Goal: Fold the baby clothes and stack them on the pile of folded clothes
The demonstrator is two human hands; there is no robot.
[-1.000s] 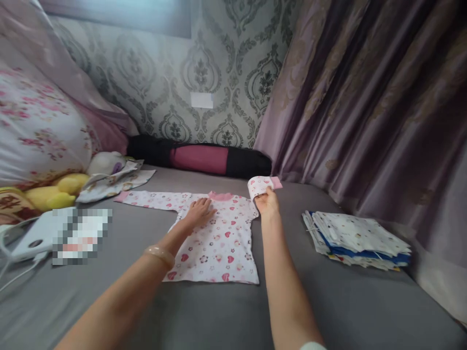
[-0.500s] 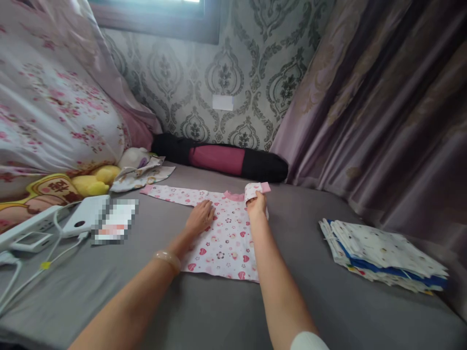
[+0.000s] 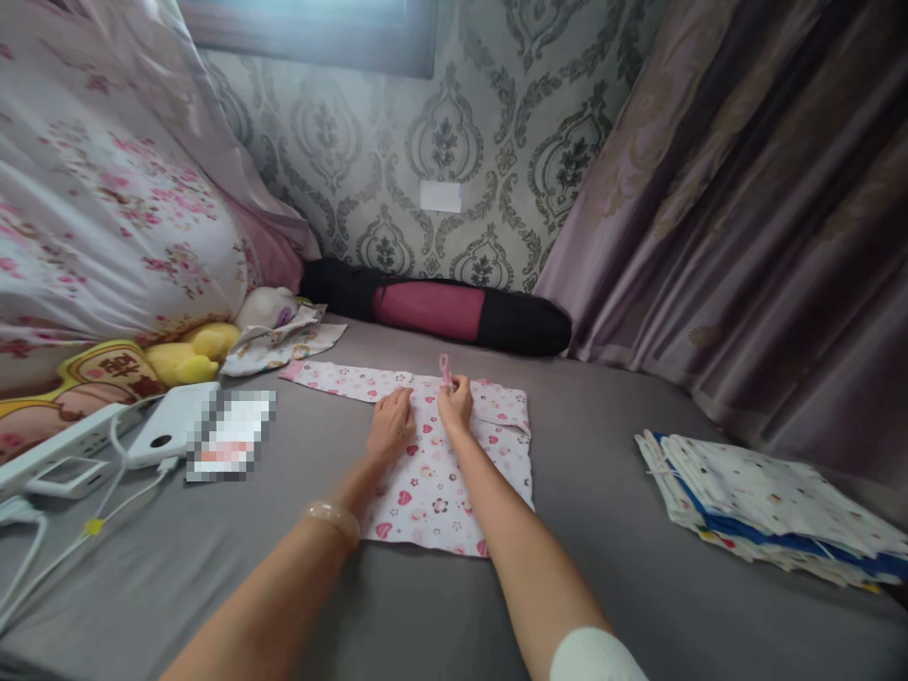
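Observation:
A small long-sleeved shirt (image 3: pixel 432 511), white with pink hearts and flowers, lies spread on the grey bed sheet. Its left sleeve (image 3: pixel 340 379) stretches out flat to the left and ends in a pink cuff. The right sleeve is turned inward across the chest, and my right hand (image 3: pixel 456 404) pinches it near its pink cuff (image 3: pixel 445 364), which sticks up above the fingers. My left hand (image 3: pixel 392 421) rests palm down on the shirt's left side, fingers stretched out. A pale bangle circles the left wrist. The collar is mostly covered by the folded sleeve.
Folded clothes (image 3: pixel 773 501) lie stacked at the right. On the left are a power strip (image 3: pixel 63 443), a white device (image 3: pixel 174 426), cables and a blurred card (image 3: pixel 233 437). Plush toys (image 3: pixel 191 352) and a printed cloth (image 3: pixel 284 342) sit behind. A black-and-red long bag (image 3: pixel 429 310) lies along the wall.
My right hand has moved left, carrying the right sleeve's cuff inward over the shirt's chest. My left hand stays on the shirt. The view has shifted slightly.

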